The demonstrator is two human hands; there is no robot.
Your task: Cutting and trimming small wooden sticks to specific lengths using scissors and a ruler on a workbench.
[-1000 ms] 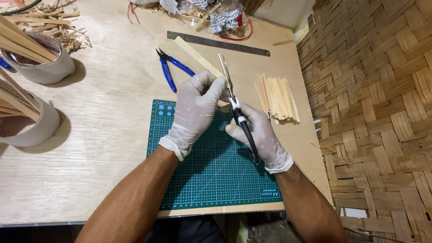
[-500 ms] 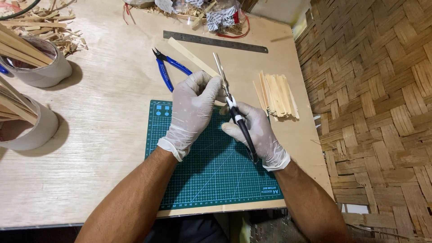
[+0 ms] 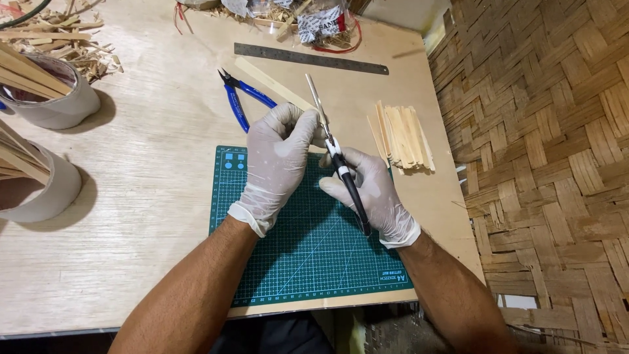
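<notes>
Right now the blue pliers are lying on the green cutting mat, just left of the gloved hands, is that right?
Not quite. The head view shows the blue pliers lying on the bare wooden table, above the green mat, not on it. They are up and left of the gloved hands.

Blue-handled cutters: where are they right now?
In the head view, the blue-handled cutters lie on the wooden table, just beyond the green cutting mat and up-left of the gloved left hand, below the steel ruler.
</notes>
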